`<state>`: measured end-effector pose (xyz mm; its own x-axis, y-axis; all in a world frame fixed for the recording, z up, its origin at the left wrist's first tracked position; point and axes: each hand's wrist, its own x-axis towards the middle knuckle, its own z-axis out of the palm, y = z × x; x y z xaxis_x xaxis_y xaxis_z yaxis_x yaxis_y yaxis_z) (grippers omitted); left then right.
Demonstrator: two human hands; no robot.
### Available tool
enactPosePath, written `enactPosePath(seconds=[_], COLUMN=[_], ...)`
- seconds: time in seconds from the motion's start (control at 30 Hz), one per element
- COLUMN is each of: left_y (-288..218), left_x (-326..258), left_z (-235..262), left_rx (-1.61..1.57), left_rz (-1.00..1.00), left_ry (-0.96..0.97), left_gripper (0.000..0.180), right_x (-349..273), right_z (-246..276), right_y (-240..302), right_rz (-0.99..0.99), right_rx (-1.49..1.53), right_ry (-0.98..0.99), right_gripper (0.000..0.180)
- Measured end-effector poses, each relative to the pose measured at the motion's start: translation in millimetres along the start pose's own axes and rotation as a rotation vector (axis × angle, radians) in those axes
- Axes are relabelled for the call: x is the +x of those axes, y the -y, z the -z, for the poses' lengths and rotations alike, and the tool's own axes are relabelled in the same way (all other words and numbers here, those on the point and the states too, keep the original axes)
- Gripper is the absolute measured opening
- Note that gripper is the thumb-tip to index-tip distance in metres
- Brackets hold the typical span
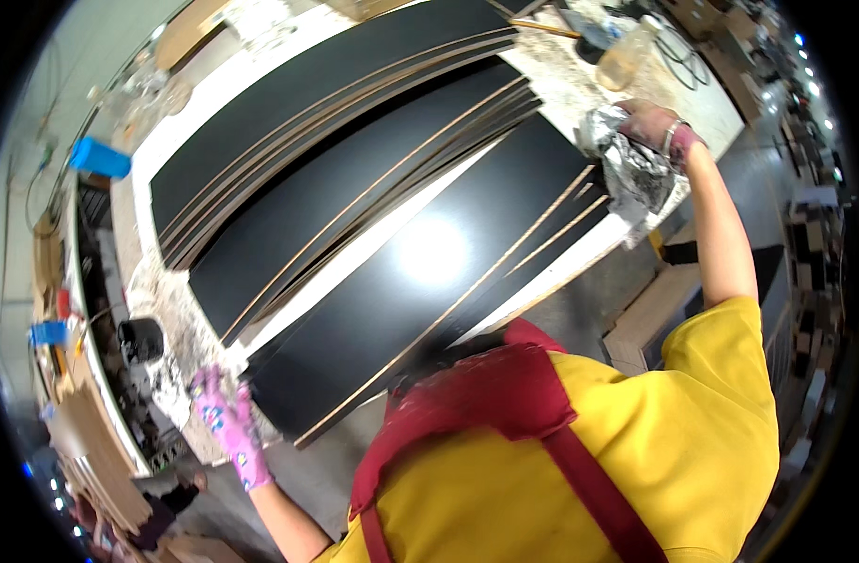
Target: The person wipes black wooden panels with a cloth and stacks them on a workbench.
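My left hand (pixel 225 424), in a pink patterned glove, is at the left end of the nearest black board (pixel 354 338). Its fingers are spread, and no object shows in them. At the board's far right end, my right hand (pixel 650 127) is closed on a crumpled, black-stained rag (pixel 631 174); its fingers are partly hidden. This glove is pinkish and soiled, with a band around the wrist. Farther back, more long black boards lie in a middle stack (pixel 354 178) and a far stack (pixel 289 103), their brown edges showing.
The boards rest on a smeared white worktable (pixel 566 84). A cloudy plastic bottle (pixel 628 54) and cable (pixel 683 56) are at the back right. A black container (pixel 140 340) stands at the left edge, with a blue container (pixel 99 159) beyond. Cartons (pixel 650 314) stand below right.
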<state>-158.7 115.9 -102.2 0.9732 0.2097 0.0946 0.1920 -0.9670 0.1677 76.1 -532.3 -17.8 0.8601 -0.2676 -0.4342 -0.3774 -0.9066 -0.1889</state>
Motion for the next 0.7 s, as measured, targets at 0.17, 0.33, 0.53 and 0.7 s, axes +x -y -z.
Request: enactPosePath(seconds=[0.17,0.33,0.53,0.7], left_y=[31,-31,-30,41], left_x=[1,19,43,136], left_z=[-45,-26,10,37], left_rx=[-0.785,-0.774,-0.632,-1.015], left_rz=[0.402,0.46,0.411,0.349], left_ry=[0.246,0.272,0.368,-0.114], left_gripper=[0.059,0.059,0.074,0.062], right_x=[4,-2,-15,52], right_z=[-13,-44,-21,19], right_y=[-2,-1,-5,42], right_rz=[0.213,0.224,0.128,0.234], right_rx=[-0.118,-0.175,-0.313,-0.007], right_ry=[0.114,0.201,0.108,-0.406], right_gripper=[0.062,0.063,0.055,0.056])
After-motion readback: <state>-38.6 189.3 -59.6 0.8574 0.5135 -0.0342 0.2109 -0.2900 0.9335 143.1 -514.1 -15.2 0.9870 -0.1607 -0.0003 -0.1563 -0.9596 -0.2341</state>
